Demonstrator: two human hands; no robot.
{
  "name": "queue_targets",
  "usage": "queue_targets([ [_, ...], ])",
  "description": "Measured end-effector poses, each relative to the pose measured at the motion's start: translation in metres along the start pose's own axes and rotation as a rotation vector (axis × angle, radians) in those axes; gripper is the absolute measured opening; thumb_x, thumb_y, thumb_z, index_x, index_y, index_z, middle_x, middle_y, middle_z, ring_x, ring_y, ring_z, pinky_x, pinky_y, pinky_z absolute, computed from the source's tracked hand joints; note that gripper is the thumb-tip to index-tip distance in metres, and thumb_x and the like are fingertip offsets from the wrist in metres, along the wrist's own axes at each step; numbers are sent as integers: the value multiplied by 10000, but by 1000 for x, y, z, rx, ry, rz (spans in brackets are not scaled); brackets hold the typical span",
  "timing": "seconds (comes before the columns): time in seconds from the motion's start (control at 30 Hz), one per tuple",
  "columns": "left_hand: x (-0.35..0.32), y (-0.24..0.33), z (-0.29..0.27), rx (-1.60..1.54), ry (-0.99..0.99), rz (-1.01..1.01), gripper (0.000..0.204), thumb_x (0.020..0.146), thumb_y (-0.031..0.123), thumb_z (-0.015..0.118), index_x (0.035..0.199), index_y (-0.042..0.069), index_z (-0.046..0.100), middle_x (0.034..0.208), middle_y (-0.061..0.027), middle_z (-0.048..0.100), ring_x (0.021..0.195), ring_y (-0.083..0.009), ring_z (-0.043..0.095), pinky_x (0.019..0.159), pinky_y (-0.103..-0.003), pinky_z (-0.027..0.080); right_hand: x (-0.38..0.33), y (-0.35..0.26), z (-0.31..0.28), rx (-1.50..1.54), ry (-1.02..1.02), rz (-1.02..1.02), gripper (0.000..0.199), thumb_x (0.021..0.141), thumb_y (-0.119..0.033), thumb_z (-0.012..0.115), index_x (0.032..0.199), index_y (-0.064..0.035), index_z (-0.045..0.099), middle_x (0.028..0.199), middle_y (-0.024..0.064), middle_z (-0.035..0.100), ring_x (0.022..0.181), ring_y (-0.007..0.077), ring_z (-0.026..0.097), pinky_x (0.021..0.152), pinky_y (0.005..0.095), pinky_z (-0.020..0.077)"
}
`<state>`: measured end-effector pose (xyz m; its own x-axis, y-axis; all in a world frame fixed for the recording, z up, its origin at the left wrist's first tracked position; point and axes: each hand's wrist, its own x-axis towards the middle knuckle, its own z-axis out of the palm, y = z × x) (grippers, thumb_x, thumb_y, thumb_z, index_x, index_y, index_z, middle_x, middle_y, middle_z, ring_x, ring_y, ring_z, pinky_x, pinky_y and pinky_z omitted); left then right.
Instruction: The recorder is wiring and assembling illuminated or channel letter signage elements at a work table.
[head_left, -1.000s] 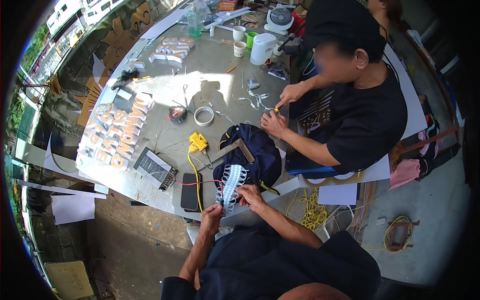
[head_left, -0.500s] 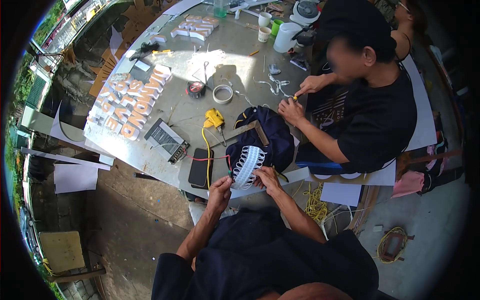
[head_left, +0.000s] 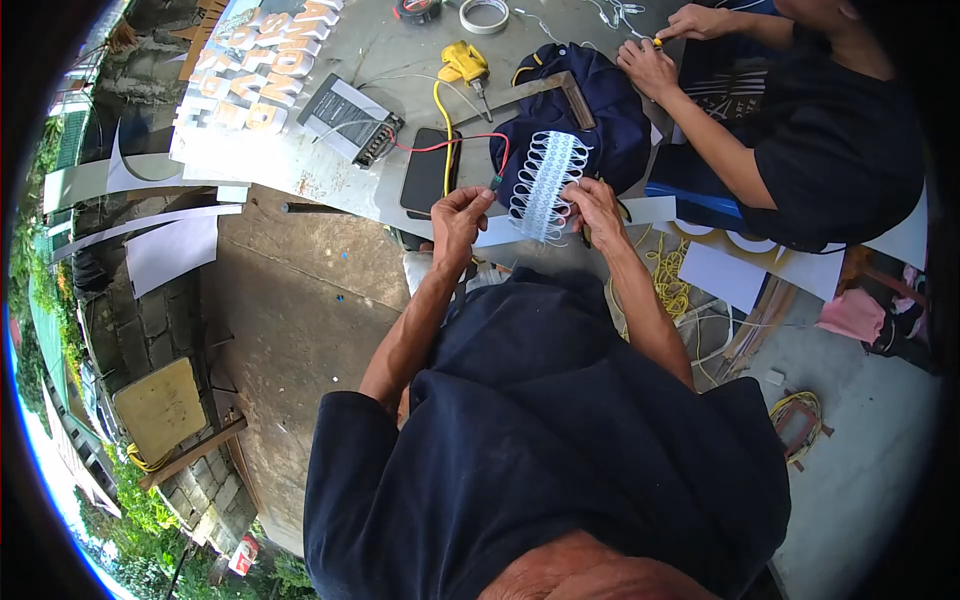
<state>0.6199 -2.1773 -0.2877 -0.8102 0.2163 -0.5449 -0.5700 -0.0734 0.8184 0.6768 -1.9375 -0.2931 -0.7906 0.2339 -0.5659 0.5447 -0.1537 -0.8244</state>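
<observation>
My left hand [head_left: 458,222] is closed, thumb and finger pinching the dark end of a red wire [head_left: 450,145]. That wire runs back to a metal-cased power supply [head_left: 350,120] on the table. At the right, my right hand [head_left: 598,212] grips the edge of a white bundle of LED modules [head_left: 548,188], with loops of wire along both sides. The bundle is tilted up over the table's near edge, a small distance from my left fingers. Behind it lies a dark blue cloth item [head_left: 615,130], with a metal square [head_left: 575,100] on top.
A black phone [head_left: 425,175] and a yellow hot-glue gun or drill-like tool [head_left: 463,64] lie near the power supply. Cut-out letters [head_left: 265,70] cover the table's left side. At right, a co-worker's hands [head_left: 650,70] handle wires. Yellow cord [head_left: 668,280] lies below the table edge.
The whole view has tilted down, so the table sits higher in the picture. My hands stay on the wire end and the LED bundle, which now stands slightly more upright.
</observation>
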Motion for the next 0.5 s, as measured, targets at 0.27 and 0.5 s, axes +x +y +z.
queue_targets([
  [0.27, 4, -35, 12, 264, -13, 95, 209, 874, 143, 742, 966, -45, 733, 698, -67, 678, 532, -100, 578, 496, -254, 456, -18, -26, -42, 178, -110, -89, 102, 854, -144, 637, 818, -60, 681, 743, -18, 641, 657, 53, 572, 612, 223, 455],
  [0.5, -1, -22, 13, 640, -15, 253, 215, 793, 154, 771, 913, -23, 753, 815, -159, 738, 693, -208, 704, 658, -325, 541, -25, -46, -59, 328, -165, -234, 70, 867, -81, 635, 912, -43, 672, 860, 6, 681, 781, 68, 614, 746, 202, 462],
])
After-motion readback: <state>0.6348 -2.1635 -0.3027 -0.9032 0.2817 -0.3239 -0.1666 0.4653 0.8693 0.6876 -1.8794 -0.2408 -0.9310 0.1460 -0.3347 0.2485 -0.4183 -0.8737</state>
